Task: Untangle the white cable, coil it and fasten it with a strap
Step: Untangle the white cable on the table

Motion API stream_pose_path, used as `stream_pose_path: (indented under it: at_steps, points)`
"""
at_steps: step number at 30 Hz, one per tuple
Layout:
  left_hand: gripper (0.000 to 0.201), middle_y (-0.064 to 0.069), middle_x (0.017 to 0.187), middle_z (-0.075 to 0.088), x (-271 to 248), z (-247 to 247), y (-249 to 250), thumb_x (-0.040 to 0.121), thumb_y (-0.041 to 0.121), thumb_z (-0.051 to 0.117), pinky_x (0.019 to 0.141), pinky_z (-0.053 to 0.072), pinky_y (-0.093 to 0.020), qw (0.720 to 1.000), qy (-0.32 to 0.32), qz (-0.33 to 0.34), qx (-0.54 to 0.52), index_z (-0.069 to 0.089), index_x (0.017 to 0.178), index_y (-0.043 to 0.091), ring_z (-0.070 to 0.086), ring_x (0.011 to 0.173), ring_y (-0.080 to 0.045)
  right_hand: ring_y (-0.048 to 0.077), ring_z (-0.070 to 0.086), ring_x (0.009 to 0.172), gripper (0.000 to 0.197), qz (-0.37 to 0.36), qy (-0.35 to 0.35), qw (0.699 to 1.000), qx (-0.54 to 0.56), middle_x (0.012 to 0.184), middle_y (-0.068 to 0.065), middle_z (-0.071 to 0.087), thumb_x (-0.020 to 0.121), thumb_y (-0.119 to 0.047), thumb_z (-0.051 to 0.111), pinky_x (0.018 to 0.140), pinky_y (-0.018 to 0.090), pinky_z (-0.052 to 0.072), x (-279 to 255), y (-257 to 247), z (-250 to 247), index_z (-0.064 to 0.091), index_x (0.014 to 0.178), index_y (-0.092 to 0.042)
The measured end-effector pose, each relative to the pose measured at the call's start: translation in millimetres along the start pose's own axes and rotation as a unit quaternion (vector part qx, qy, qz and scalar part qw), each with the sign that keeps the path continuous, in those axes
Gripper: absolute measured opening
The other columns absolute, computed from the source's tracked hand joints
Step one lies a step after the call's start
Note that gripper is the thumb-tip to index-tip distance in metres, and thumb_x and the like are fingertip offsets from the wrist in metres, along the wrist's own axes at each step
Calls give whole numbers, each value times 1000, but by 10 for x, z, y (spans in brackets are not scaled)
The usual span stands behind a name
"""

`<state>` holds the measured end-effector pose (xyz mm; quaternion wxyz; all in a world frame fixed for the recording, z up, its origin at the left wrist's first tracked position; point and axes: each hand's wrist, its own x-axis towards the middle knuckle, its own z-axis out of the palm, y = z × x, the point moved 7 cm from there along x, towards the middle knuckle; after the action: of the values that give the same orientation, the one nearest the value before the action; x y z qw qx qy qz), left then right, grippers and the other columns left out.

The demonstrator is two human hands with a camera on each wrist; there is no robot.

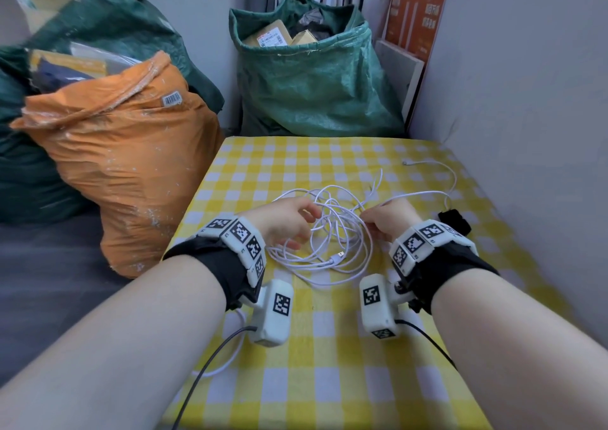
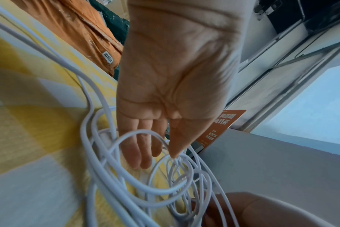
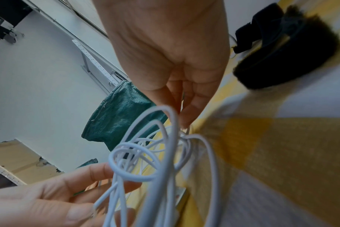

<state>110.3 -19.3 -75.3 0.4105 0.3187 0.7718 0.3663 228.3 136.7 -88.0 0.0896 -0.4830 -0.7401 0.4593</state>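
The white cable (image 1: 349, 266) lies in a tangled heap in the middle of the yellow checked table (image 1: 329, 380). Its USB plug (image 1: 337, 258) rests at the near side, and the small plug end (image 1: 407, 162) lies far right. My left hand (image 1: 304, 219) reaches into the tangle with fairly straight fingers. In the left wrist view, loops (image 2: 107, 173) pass around those fingers (image 2: 138, 153), and the thumb tip touches a strand. My right hand (image 1: 367, 219) pinches strands between thumb and forefinger (image 3: 188, 113) and lifts them slightly. A black strap (image 1: 455, 221) lies on the table just beyond the right wrist.
An orange sack (image 1: 125, 166) stands against the table's left edge, and a green sack (image 1: 312, 84) of parcels stands behind the far edge. A grey wall (image 1: 526, 101) runs along the right side. A cable strand hangs over the near left edge (image 1: 227, 360).
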Motion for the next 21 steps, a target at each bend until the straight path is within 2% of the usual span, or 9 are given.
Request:
stream_pose_path:
  at_steps: [3, 5, 6, 8, 11, 13, 16, 18, 21]
  points:
    - [32, -3, 134, 50, -7, 6, 51, 86, -11, 50, 69, 53, -30, 999, -4, 11, -43, 56, 90, 20, 57, 104, -22, 22, 59, 78, 14, -15, -12, 999, 51, 81, 6, 61, 85, -6, 60, 80, 37, 54, 16, 0, 25, 61, 76, -16]
    - [31, -1, 136, 49, -7, -11, 96, 86, -11, 51, 67, 52, -28, 998, -1, 18, -57, 55, 89, 19, 59, 105, -21, 23, 60, 78, 23, -7, -24, 996, 84, 76, 4, 61, 85, -1, 62, 86, 40, 53, 27, 10, 64, 58, 69, -18]
    - [31, -2, 135, 50, -9, -20, 118, 86, -12, 51, 67, 51, -27, 998, 1, 21, -58, 55, 88, 19, 61, 101, -20, 23, 61, 71, 23, 1, -34, 994, 108, 69, 6, 62, 84, 1, 63, 82, 40, 53, 26, 13, 94, 58, 68, -16]
    - [31, -5, 130, 54, -14, -41, 160, 85, -13, 50, 66, 48, -25, 998, 9, 30, -50, 54, 85, 18, 63, 91, -18, 18, 62, 51, 20, 8, -59, 984, 167, 52, 6, 63, 84, 6, 62, 62, 32, 56, 6, -22, 165, 56, 72, -10]
    - [29, -10, 104, 59, -3, -78, 205, 83, -12, 52, 67, 45, -27, 998, 42, 41, -7, 53, 79, 18, 59, 86, -20, 9, 57, 35, 23, 3, -71, 976, 205, 41, 1, 58, 88, 7, 56, 39, 18, 49, -54, -94, 182, 51, 74, -11]
    - [26, -5, 89, 57, -3, -151, 248, 81, -7, 53, 66, 43, -28, 992, 104, 49, 55, 54, 74, 19, 55, 85, -22, 8, 56, 34, 25, 4, -76, 975, 210, 42, 0, 59, 89, 6, 54, 37, 16, 45, -81, -109, 173, 48, 73, -13]
    - [19, -3, 86, 56, -57, -309, 305, 80, 3, 56, 70, 43, -28, 969, 214, 45, 113, 53, 70, 19, 53, 86, -23, 8, 55, 36, 29, 10, -75, 980, 182, 49, 0, 60, 90, 4, 54, 39, 16, 41, -119, -115, 149, 45, 72, -16]
    - [11, -5, 82, 55, -60, -321, 313, 79, 6, 57, 65, 40, -28, 967, 214, 33, 133, 56, 72, 14, 51, 78, -24, 10, 55, 40, 29, 18, -68, 983, 171, 60, 5, 57, 91, 3, 54, 42, 19, 41, -147, -118, 130, 44, 72, -16]
    - [7, -7, 73, 50, -52, -254, 292, 74, 6, 61, 59, 37, -29, 975, 154, 18, 161, 63, 73, 13, 44, 69, -22, 15, 54, 52, 27, 29, -69, 983, 168, 67, 8, 55, 91, 3, 53, 48, 24, 42, -186, -116, 120, 44, 73, -15]
